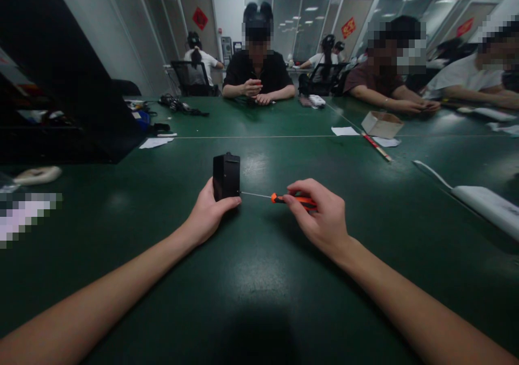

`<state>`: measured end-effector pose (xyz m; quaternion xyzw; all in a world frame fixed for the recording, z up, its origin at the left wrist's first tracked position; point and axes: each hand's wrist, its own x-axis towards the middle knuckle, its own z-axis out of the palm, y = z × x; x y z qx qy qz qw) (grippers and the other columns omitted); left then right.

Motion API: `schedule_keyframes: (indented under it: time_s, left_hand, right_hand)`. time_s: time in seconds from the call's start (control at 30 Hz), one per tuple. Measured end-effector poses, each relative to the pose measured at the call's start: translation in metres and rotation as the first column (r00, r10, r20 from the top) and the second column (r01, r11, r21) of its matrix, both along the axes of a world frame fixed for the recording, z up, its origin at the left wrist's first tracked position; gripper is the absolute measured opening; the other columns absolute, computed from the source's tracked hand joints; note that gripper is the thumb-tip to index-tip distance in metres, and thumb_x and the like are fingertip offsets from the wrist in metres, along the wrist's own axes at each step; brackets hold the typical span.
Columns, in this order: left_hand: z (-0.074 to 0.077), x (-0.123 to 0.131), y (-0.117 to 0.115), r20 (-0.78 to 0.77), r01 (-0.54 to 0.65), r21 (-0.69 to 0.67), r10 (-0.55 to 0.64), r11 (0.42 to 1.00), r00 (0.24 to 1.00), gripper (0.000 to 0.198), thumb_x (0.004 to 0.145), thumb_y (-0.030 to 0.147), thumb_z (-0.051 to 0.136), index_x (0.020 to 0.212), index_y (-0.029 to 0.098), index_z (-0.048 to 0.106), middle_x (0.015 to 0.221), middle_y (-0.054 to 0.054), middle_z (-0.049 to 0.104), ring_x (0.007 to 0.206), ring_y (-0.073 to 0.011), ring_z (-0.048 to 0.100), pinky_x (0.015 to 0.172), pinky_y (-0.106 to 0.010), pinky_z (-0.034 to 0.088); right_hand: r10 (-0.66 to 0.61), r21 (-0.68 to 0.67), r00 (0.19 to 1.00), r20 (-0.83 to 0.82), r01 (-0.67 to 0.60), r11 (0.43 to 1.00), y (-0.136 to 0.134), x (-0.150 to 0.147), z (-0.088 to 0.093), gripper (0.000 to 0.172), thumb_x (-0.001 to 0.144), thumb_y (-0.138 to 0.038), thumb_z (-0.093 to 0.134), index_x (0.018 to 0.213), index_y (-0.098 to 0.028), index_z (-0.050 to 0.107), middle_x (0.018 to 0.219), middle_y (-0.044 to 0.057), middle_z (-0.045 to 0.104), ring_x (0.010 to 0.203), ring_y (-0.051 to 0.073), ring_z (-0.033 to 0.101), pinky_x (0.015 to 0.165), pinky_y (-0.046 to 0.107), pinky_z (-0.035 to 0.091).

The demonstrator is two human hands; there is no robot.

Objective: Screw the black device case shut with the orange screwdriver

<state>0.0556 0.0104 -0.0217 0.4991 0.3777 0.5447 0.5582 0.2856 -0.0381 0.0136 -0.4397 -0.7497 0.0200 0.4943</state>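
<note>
A small black box (227, 177) stands upright in my left hand (208, 211), its thumb across the lower front and the fingers behind, mostly hidden. My right hand (322, 213) is closed round the orange and black handle of a screwdriver (279, 198). The thin metal shaft points left, and its tip meets the lower right side of the box, by a small screw or hole too small to tell apart. Both hands are over the middle of the green table (259, 267).
Across the table a person (259, 73) sits facing me; others sit at the right. A cardboard box (381, 124) and a red stick (376, 147) lie back right, a white power strip (488, 205) at the right. A large black object (52, 78) stands at the left.
</note>
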Motion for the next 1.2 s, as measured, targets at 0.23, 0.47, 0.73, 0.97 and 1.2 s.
schedule_keyframes:
  time_s: [0.23,0.47,0.73,0.97,1.2]
  left_hand:
    - [0.007,0.003,-0.003,0.065,-0.007,-0.073,0.012,0.997,0.998,0.044,0.062,0.012,0.08,0.1,0.018,0.059,0.087,0.002,0.061,0.074,-0.0127,0.06,0.071,-0.026,0.051]
    - [0.01,0.003,-0.004,0.068,0.009,-0.082,-0.003,0.997,0.998,0.043,0.063,0.011,0.079,0.1,0.018,0.059,0.089,0.0,0.063,0.074,-0.0129,0.061,0.071,-0.026,0.049]
    - [0.009,0.003,-0.003,0.099,0.014,-0.088,-0.005,0.996,0.995,0.041,0.062,0.011,0.078,0.098,0.017,0.06,0.086,0.001,0.063,0.073,-0.0122,0.061,0.07,-0.025,0.05]
    - [0.01,0.002,-0.003,0.105,0.018,-0.106,-0.006,0.994,0.994,0.041,0.062,0.011,0.078,0.097,0.017,0.059,0.086,0.0,0.064,0.074,-0.0132,0.062,0.069,-0.025,0.05]
    - [0.011,0.004,-0.004,0.112,0.014,-0.112,-0.002,0.994,0.994,0.042,0.061,0.01,0.078,0.098,0.017,0.059,0.086,0.0,0.064,0.073,-0.0127,0.062,0.069,-0.024,0.05]
  right_hand:
    - [-0.008,-0.018,1.0,-0.018,0.007,1.0,-0.002,-0.004,0.001,0.005,0.091,-0.023,0.063,0.096,-0.022,0.062,0.087,0.002,0.069,0.075,0.016,0.065,0.069,0.03,0.053]
    - [-0.015,-0.072,0.998,-0.066,0.01,0.997,0.001,-0.003,-0.001,0.003,0.09,-0.021,0.065,0.092,-0.021,0.064,0.087,0.001,0.069,0.075,0.016,0.065,0.07,0.029,0.052]
    - [-0.043,-0.095,0.995,-0.092,0.034,0.995,0.004,-0.003,-0.004,0.002,0.089,-0.021,0.067,0.09,-0.021,0.065,0.084,0.0,0.069,0.071,0.015,0.064,0.067,0.028,0.05]
    - [-0.036,-0.126,0.995,-0.096,0.024,0.992,0.003,-0.003,-0.004,0.002,0.089,-0.022,0.067,0.09,-0.021,0.066,0.084,0.001,0.069,0.072,0.015,0.064,0.067,0.029,0.05]
    - [-0.046,-0.13,0.994,-0.096,0.034,0.991,0.003,-0.002,-0.004,0.002,0.089,-0.022,0.067,0.089,-0.021,0.065,0.083,0.001,0.069,0.071,0.016,0.064,0.067,0.03,0.05]
